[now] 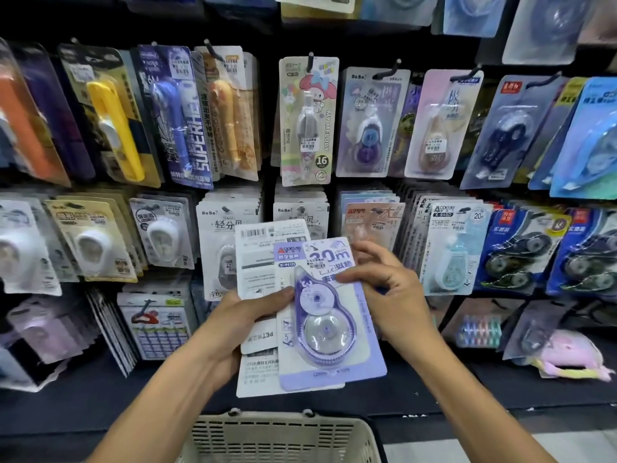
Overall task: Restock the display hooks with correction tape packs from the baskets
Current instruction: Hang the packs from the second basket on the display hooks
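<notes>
- Correction tape packs in hand: a small fanned stack, at least three; exact count cannot be told.
- Front item: one purple pack, face out, marked 30m; white pack backs behind it.
- Left hand: grips the stack at its left edge, thumb across the front.
- Right hand: fingers curled, pinching the purple pack's right edge.
- One beige basket, directly below both hands at the bottom edge of view.
- Display hooks: three rows of hung packs behind the hands.

Two hands — one basket (packs too many, uncounted).
</notes>
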Motion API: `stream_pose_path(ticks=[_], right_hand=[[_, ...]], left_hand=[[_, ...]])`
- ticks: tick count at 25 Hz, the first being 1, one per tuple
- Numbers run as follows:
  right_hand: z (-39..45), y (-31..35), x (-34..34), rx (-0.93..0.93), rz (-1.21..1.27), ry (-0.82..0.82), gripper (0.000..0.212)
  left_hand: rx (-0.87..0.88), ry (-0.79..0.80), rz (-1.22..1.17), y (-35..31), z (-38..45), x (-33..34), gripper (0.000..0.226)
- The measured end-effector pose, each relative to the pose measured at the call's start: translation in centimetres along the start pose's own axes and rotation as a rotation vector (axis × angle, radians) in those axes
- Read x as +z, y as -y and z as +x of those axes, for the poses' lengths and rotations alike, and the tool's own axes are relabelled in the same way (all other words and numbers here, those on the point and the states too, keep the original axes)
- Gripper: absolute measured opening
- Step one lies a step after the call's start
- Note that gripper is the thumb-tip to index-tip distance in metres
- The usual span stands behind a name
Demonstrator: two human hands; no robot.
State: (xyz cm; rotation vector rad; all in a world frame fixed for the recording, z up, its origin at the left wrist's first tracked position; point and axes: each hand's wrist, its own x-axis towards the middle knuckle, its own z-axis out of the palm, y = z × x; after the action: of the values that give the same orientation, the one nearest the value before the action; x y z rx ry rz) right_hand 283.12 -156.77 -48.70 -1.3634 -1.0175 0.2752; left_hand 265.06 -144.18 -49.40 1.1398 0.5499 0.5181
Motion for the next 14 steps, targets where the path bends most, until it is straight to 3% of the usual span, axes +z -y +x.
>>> stream_pose_path(ticks=[3, 5, 10, 14], right_hand=[[-0.1, 0.7, -0.9, 0.331, 0.281, 0.217, 0.025], [-0.6, 0.6, -1.3, 0.379, 0.217, 0.311, 0.023], [2.1, 0.5, -4.8, 0.366, 0.260, -0.209, 0.025], [3.0, -0.4, -5.7, 0.373, 0.025, -0.157, 0.029]], left_hand=[[0.096, -0.074, 0.035, -0.3, 0.1, 0.1, 0.030], [0.121, -0.084, 0.073, -0.3, 0.0, 0.8, 0.027], [0.102, -0.147, 0.016, -0.6, 0.1, 1.1, 0.019], [0.117, -0.139, 0.045, -1.0, 0.1, 0.8, 0.019]])
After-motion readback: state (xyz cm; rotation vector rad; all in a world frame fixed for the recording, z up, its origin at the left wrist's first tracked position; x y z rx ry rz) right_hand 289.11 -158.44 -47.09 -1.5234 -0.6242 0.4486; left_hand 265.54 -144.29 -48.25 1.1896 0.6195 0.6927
